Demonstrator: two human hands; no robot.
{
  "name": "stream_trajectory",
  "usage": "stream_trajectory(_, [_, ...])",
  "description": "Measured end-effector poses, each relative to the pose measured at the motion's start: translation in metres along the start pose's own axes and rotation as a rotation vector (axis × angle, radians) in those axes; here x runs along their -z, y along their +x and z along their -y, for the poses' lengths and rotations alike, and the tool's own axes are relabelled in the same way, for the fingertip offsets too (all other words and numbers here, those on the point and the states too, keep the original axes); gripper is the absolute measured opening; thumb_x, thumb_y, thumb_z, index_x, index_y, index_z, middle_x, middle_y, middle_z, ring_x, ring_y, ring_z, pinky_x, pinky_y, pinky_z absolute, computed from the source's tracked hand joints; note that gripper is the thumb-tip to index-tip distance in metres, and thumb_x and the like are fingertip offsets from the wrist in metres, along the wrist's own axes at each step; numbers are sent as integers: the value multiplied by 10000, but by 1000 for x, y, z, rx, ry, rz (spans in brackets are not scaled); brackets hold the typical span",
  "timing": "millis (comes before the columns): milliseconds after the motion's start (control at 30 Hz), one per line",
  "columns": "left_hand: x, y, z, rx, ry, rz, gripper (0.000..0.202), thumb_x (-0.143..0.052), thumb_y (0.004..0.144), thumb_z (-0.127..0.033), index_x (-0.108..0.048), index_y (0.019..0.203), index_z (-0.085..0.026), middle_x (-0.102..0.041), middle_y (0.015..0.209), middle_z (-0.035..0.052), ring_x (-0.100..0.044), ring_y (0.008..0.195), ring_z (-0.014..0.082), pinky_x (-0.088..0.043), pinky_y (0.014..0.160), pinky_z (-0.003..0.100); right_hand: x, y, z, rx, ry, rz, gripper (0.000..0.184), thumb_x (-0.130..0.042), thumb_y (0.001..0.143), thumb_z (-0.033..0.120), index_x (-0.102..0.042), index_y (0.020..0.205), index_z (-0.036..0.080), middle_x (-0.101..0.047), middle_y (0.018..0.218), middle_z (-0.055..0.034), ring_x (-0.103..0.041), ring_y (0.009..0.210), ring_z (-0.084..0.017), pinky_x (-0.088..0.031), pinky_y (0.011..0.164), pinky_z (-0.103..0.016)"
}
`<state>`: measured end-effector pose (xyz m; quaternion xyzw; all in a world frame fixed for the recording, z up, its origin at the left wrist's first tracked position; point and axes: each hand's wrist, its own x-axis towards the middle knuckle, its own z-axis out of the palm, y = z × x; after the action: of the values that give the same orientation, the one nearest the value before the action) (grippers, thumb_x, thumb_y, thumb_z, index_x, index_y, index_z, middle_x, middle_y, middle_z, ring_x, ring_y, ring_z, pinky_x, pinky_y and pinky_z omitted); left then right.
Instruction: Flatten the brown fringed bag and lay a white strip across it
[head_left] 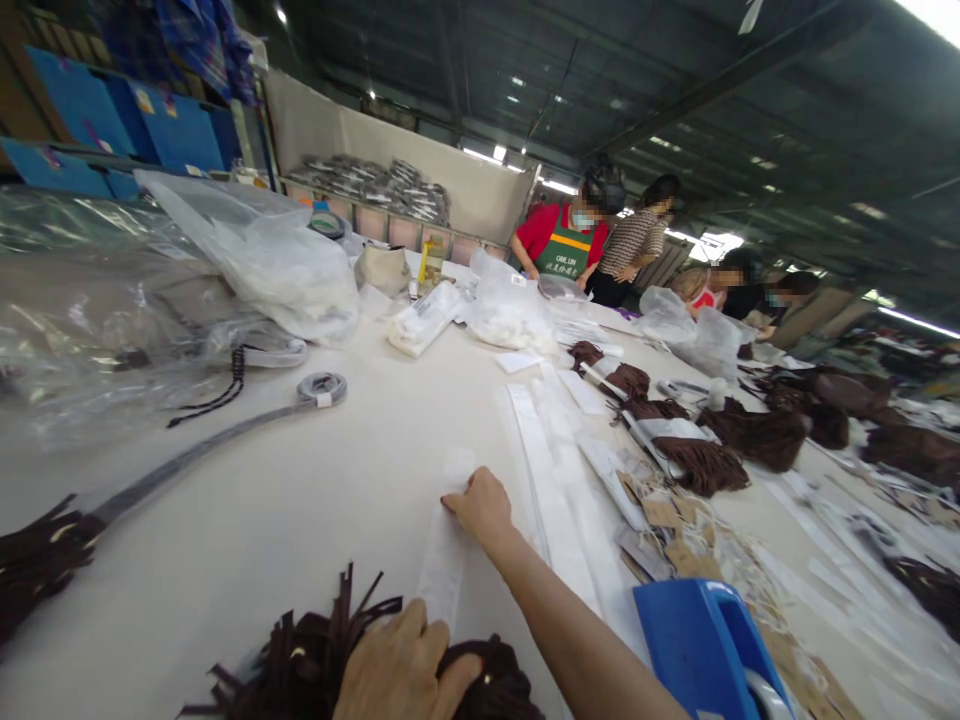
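My right hand (480,510) has its fingertips closed at the far part of a thin, translucent white strip (442,560) lying along the white table (360,450). At the bottom of the view, my left hand (405,660) is curled over a dark brown fringed item (300,655), by the strip's near end. Its palm side is hidden, and so is part of the fringe beneath it. To the left, another brown fringed piece (45,555) has a long grey strap (202,450) in a clear wrap, ending in a coil (322,388).
More white strips (547,470) lie right of my right hand. A blue tape dispenser (709,645) stands near my right forearm, beside brown tags (682,520) with strings. Brown fringed pieces (690,450) line the right side. Plastic bags (277,260) fill the left; co-workers (566,245) stand beyond.
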<state>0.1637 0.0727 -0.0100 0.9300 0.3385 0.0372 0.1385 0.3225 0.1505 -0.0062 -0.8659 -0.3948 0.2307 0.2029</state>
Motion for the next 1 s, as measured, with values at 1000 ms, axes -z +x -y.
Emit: stream_trajectory(1000, [27,-29,4,-288,-253,-258,229,-587,704,-166,-584,924,-234,-539,1017,61,-530,925,199,-489,792,353,60,-105,14,407,997,43,180,-607,660,279,-537,786,172,-579,549,49,-557,516,-110,-430,549,-234])
